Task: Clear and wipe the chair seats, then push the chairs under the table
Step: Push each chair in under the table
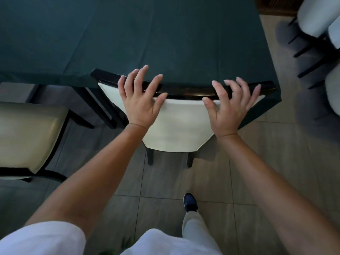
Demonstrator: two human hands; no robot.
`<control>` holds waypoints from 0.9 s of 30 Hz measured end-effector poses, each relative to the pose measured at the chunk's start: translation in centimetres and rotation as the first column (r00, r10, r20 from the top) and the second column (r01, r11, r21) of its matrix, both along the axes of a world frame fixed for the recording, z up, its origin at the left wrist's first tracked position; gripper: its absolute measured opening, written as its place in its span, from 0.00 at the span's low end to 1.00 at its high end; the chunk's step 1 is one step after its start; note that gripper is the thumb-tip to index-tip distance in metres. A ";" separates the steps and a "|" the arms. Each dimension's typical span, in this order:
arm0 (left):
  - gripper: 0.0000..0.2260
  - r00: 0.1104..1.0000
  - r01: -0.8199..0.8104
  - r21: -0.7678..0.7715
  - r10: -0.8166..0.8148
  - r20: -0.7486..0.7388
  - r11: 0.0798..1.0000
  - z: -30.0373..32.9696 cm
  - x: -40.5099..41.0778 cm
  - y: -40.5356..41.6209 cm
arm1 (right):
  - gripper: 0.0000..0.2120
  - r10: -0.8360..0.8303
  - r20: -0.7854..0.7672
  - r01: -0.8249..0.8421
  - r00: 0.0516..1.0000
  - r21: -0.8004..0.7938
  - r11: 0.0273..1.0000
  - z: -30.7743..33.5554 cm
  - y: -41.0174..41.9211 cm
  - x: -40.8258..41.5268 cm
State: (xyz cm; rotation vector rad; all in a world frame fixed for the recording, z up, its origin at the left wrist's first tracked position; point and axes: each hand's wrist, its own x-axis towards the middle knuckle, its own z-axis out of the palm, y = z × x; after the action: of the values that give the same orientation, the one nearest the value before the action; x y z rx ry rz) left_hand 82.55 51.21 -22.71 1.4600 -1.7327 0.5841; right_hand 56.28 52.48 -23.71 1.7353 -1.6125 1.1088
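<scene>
Push-in step. Left hand point(138, 100), right hand point(230, 105) over chair point(176, 129) top rail, fingers spread, gripping nothing; chair under worktop point(128, 34). Next likely: left chair point(27, 133).

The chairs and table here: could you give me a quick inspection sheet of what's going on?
Surface: table under a dark green cloth, nothing on its visible part.
Job's things: pushed-in chair, its top rail at the table edge; second chair on the left, pulled out, seat bare.
Clutter: nothing seen.
Grippers: left hand and right hand open, spread over the top rail.
Cables: nothing seen.
Surroundings: tiled floor; more white chairs to the right.
</scene>
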 end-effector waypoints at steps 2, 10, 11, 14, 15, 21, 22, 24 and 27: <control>0.22 1.000 0.016 0.000 -0.016 -0.007 1.000 -0.4 -0.1 0.5 | 0.22 0.004 0.002 -0.004 1.000 -0.014 1.000 -0.6 0.3 -0.1; 0.19 1.000 -0.016 0.019 0.016 0.004 1.000 -0.8 -0.9 1.6 | 0.24 0.033 -0.045 -0.036 0.998 -0.061 0.998 -0.7 -0.3 -1.1; 0.19 1.000 -0.013 0.023 0.013 0.003 1.000 -0.9 -0.9 1.5 | 0.24 0.023 -0.028 -0.025 0.999 -0.063 0.998 -0.7 -0.2 -1.1; 0.20 0.999 0.039 0.010 -0.038 -0.022 0.999 -1.2 -0.8 1.8 | 0.23 -0.031 -0.024 0.030 0.999 -0.027 0.999 -1.2 1.1 -0.8; 0.21 0.998 0.057 0.004 -0.057 -0.017 0.998 -1.0 -0.8 1.5 | 0.23 -0.032 -0.026 0.032 0.999 -0.006 0.999 -1.0 1.3 -0.5; 0.18 0.998 0.057 -0.025 -0.057 -0.006 0.998 0.0 0.3 0.2 | 0.24 0.034 -0.021 -0.034 0.999 0.006 0.999 0.9 -0.7 -0.7; 0.17 0.999 0.040 -0.002 -0.040 -0.031 0.999 0.0 0.0 0.6 | 0.24 0.044 -0.045 -0.043 0.998 0.016 0.999 0.9 -0.8 -0.8; 0.16 0.999 0.010 0.016 -0.009 -0.039 1.000 0.7 -0.4 0.2 | 0.23 0.051 -0.078 -0.049 0.996 0.031 0.998 1.3 -1.9 -0.8; 0.16 0.999 0.030 0.025 -0.029 -0.016 0.999 1.7 -1.8 -1.8 | 0.23 0.058 -0.079 -0.055 0.995 0.036 0.998 2.1 -5.0 -2.9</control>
State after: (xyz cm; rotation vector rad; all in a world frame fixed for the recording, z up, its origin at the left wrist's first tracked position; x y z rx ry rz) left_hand 80.80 49.40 -20.99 1.4506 -1.7525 0.5355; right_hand 53.42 47.43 -21.66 1.8336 -1.5511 1.0297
